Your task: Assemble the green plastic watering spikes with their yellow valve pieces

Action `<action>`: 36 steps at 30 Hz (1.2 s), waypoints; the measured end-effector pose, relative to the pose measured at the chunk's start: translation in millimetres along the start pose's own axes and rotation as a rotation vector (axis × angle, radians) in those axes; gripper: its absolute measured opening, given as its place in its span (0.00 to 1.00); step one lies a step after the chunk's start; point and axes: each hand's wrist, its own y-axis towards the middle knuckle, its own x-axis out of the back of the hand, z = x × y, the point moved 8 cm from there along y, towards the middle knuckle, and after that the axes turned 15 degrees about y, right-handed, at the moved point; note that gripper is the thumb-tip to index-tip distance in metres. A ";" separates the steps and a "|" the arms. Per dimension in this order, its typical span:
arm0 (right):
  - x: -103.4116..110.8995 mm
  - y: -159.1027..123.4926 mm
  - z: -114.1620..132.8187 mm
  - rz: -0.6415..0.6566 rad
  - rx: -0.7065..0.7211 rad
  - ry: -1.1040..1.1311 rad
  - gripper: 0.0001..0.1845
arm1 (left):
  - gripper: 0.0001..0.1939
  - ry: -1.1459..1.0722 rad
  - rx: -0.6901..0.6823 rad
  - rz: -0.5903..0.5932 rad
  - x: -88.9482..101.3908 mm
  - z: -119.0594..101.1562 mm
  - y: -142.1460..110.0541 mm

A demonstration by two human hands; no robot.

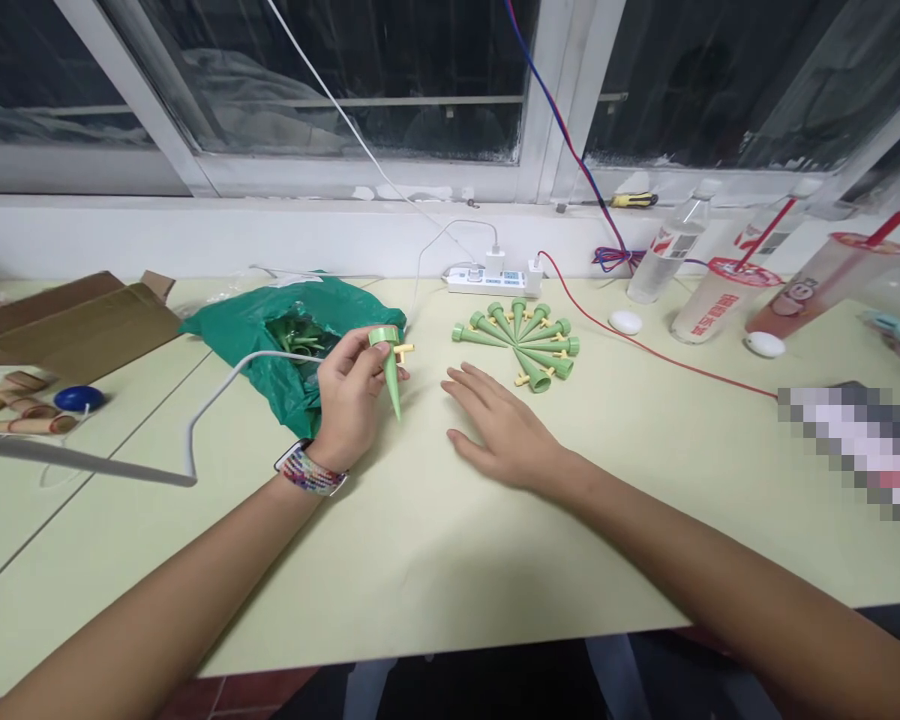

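My left hand [350, 398] is closed around a green cone-shaped plastic spike [391, 371] with a yellow side valve, point downward, just above the pale table [420, 540]. A patterned band circles that wrist. My right hand [499, 425] lies flat on the table, fingers stretched out, holding nothing. Just beyond its fingertips, several more green spikes [521, 341] lie fanned in a circle, points toward the middle. Left of my left hand a green plastic bag [270, 330] lies open with more green parts inside.
An open cardboard box [75, 320] and a blue object [79, 398] sit far left. A white power strip [487, 280] with cables lies by the wall. Plastic cups with straws [720, 300] and a bottle [664, 255] stand at the right. A grey cable [195, 440] crosses the left side.
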 end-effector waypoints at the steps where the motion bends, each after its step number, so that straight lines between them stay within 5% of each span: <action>1: -4.7 2.7 -3.0 0.038 -0.015 -0.051 0.31 | 0.09 0.006 -0.004 0.005 -0.5 1.7 1.0; 6: -13.9 3.1 -11.6 0.137 -0.108 -0.164 0.29 | 0.09 0.061 -0.027 0.055 -5.7 4.8 -1.5; 10: -3.9 -5.6 -1.1 0.060 -0.055 -0.162 0.19 | 0.09 0.053 -0.029 0.058 -3.8 5.0 -0.8; 18: 3.5 -9.1 2.8 0.007 -0.003 -0.092 0.14 | 0.08 0.057 -0.007 0.105 -7.9 11.4 0.3; 28: 35.1 -14.9 4.5 -0.273 0.003 0.183 0.10 | 0.16 0.164 0.068 0.381 -27.8 19.0 -15.6; 36: 40.1 -16.2 -5.4 -0.409 -0.079 0.453 0.06 | 0.17 0.047 0.117 0.479 -45.5 17.6 -31.1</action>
